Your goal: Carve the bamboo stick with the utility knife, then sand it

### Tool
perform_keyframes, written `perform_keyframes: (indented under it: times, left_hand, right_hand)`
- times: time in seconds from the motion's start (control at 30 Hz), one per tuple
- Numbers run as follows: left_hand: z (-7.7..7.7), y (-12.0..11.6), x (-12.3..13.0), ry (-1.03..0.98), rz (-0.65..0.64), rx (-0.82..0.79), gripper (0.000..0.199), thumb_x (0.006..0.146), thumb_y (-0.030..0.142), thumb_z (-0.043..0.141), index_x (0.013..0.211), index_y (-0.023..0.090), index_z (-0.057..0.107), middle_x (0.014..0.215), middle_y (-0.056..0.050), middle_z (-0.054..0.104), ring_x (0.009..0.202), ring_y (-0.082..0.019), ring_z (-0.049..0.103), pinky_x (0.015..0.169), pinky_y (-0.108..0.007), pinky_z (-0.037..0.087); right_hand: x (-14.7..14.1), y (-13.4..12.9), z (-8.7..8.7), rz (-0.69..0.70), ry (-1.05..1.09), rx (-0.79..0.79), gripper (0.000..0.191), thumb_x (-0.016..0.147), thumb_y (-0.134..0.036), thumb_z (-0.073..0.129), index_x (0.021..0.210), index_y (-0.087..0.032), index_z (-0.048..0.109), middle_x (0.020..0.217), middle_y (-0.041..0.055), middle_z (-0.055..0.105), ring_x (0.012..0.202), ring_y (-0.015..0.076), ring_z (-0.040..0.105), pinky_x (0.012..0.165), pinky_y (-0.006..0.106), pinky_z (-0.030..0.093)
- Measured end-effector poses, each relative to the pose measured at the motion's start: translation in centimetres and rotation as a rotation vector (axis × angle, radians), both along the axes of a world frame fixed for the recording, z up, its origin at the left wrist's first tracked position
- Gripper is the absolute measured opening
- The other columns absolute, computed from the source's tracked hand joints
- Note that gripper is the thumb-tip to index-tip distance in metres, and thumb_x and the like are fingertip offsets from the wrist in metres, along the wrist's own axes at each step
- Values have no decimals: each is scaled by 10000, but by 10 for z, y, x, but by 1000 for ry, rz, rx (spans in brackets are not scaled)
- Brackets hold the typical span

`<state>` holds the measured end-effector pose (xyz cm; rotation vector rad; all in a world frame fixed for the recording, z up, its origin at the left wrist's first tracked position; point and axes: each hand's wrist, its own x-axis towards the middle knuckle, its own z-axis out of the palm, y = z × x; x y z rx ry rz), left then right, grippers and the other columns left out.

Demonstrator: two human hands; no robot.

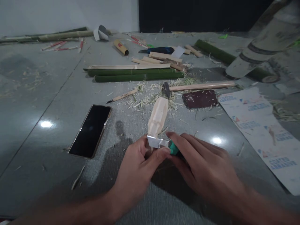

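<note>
My left hand (138, 165) is closed around the lower end of a pale carved wood piece (158, 112), whose wide faceted end points away from me. In my right hand (206, 165) is a utility knife (173, 148) with a green handle, its grip mostly hidden by my fingers. The flat metal blade (154, 142) lies across the narrow part of the wood. My left thumb presses near the blade's base, by the knife handle.
A phone (91, 131) lies at left. Beyond my hands are shavings (147, 97), a chisel-like tool (122, 95), a hammer (201, 87), a dark red sheet (200, 99) and green bamboo strips (138, 77). Printed abrasive paper (262, 125) spreads at right; a person's leg (255, 53) stands behind it.
</note>
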<state>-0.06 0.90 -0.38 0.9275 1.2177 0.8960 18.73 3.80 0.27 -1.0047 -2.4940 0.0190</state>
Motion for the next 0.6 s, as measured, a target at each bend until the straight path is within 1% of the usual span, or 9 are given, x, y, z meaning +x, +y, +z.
perform_keyframes:
  times: [0.23,0.33,0.43,0.5,0.57,0.6]
  left_hand:
    - [2,1,1,-33,9,-50,271,941,460,727,968,200,657,550,109,309,494,-81,206,454,-225,208]
    - [2,-1,2,-9,20,-37,308,949,495,705,900,197,639,547,101,323,485,-79,224,440,-225,195]
    - [-1,-3,2,-23,36,-75,362,945,523,705,831,200,586,557,101,315,471,-67,234,429,-206,217]
    - [-3,-3,2,-130,38,-113,366,931,508,732,838,208,543,566,108,316,466,-59,232,427,-186,233]
    - [-3,-1,3,-318,42,-141,365,938,500,722,866,216,504,587,106,342,476,-60,257,435,-170,268]
    - [-2,0,3,-417,41,-153,363,959,512,682,871,216,490,598,99,359,484,-64,282,442,-169,299]
  right_hand:
    - [-2,-4,-3,-29,-12,-13,225,1080,-226,474,1247,-108,569,988,109,754,748,218,733,572,345,532]
    - [-2,-6,-3,-42,-19,0,224,1078,-216,476,1251,-109,572,997,109,756,743,212,730,592,346,537]
    - [-2,-4,-1,-57,-19,12,241,1084,-241,483,1260,-104,573,961,91,749,735,204,723,615,341,538]
    - [-1,0,0,-28,-18,-7,260,1091,-271,473,1268,-108,569,965,83,745,742,201,722,606,333,528]
    - [2,6,0,33,-4,-65,268,1095,-295,464,1282,-129,562,1002,76,747,777,197,727,604,320,521]
    - [4,10,0,61,10,-106,267,1095,-302,465,1287,-143,559,1025,71,748,798,195,730,613,313,521]
